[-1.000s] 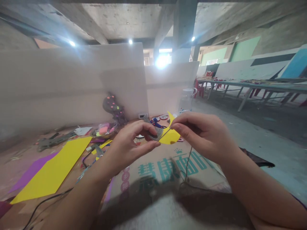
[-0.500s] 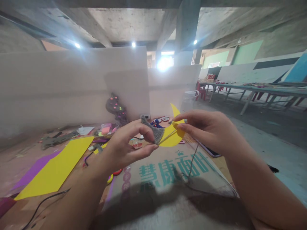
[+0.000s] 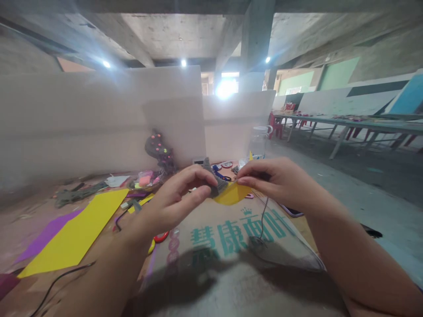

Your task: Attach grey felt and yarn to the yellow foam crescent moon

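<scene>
My left hand [image 3: 180, 196] pinches the grey, yarn-wound end [image 3: 214, 182] of a yellow crescent-shaped foam piece [image 3: 231, 193], held above a cardboard sheet. My right hand [image 3: 279, 182] is closed in a pinch at the crescent's upper edge, gripping a thin grey yarn strand [image 3: 262, 215] that hangs down from it onto the cardboard [image 3: 231, 233] with teal lettering. The crescent lies tilted nearly flat between both hands, and its far tip barely shows above my right fingers.
A large yellow sheet [image 3: 74, 231] and a purple sheet [image 3: 42, 235] lie at left. Red scissors handle [image 3: 161, 237], a black cable [image 3: 62, 275], a dark beaded figure [image 3: 158, 152], a clear jar [image 3: 259, 138] and white partition boards [image 3: 99, 119] surround the work area. Long tables [image 3: 346, 121] stand far right.
The crescent has tipped from upright to nearly flat and dropped slightly. My right hand moved down over its upper edge, and my left fingers shifted along the grey wrapped end.
</scene>
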### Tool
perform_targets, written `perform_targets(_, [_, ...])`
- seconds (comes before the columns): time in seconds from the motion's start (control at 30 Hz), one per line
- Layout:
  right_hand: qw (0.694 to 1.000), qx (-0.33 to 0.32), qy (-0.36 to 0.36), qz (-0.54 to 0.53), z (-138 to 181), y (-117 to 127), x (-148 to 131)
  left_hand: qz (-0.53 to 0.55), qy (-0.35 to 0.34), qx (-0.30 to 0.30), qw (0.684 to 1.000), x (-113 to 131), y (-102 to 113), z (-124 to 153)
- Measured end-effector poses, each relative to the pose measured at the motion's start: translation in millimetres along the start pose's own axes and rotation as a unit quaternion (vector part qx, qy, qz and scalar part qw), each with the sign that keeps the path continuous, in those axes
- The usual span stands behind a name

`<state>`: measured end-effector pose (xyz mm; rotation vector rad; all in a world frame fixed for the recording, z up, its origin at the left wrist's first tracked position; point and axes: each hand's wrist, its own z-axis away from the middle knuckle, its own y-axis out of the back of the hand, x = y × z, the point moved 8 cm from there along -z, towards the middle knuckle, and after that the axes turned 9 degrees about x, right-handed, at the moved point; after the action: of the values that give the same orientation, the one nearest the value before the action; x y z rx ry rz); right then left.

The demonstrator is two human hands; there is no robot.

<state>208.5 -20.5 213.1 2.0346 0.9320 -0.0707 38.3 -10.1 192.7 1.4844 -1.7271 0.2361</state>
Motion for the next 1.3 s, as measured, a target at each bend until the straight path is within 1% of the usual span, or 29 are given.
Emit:
perform_targets(0.1, [1.000, 0.013, -0.001, -0.004, 0.6, 2.2, -3.1, 0.055, 0.044, 0.082, 0.994, -13.6, 4.6, -4.8])
perform_targets(0.17, [1.000, 0.024, 0.007, -0.004, 1.4, 3.9, -6.4, 0.087, 0.076, 0.117, 0.986, -22.2, 7.3, -6.1])
perform_targets(0.23, [0.999, 0.033, 0.015, 0.001, 2.4, 4.8, -9.3, 0.095, 0.108, 0.113, 0.983, -28.9, 6.3, -6.4])
perform_targets(0.33, [0.999, 0.031, 0.019, 0.005, 3.9, 3.5, -11.3, 0.069, 0.141, 0.103, 0.982, -32.9, 5.7, -5.0])
perform_targets(0.43, [0.999, 0.025, 0.020, 0.000, 3.8, 2.4, -11.4, 0.042, 0.146, 0.119, 0.981, -29.4, 7.4, -2.9])
perform_targets(0.57, [0.999, 0.030, 0.010, 0.002, 0.9, 5.2, -5.5, 0.023, 0.157, 0.104, 0.982, -26.3, 5.0, -0.5])
perform_targets(0.73, [1.000, -0.005, -0.010, 0.015, 1.1, 4.3, 3.6, 0.013, 0.170, 0.102, 0.980, -26.9, 9.5, 0.4])
perform_targets(0.87, [1.000, -0.011, 0.006, 0.021, 3.5, 5.8, 0.0, -0.001, 0.173, 0.108, 0.979, -25.1, 12.2, 0.7])
perform_targets(0.97, [1.000, -0.015, 0.011, 0.023, 4.1, 4.3, -1.2, 0.007, 0.170, 0.096, 0.981, -24.9, 11.3, 0.9])
perform_targets(1.1, [0.999, -0.024, -0.009, 0.020, 2.3, 1.4, 3.6, 0.038, 0.169, 0.068, 0.982, -25.8, 9.7, 0.9])
perform_targets(1.2, [1.000, -0.013, -0.017, 0.022, 0.1, 2.9, 5.4, 0.060, 0.167, 0.043, 0.983, -22.5, 6.7, -0.3])
perform_targets(1.3, [1.000, -0.004, -0.019, 0.017, -1.1, 4.6, 4.9, 0.078, 0.167, 0.034, 0.982, -18.8, 5.6, -1.5])
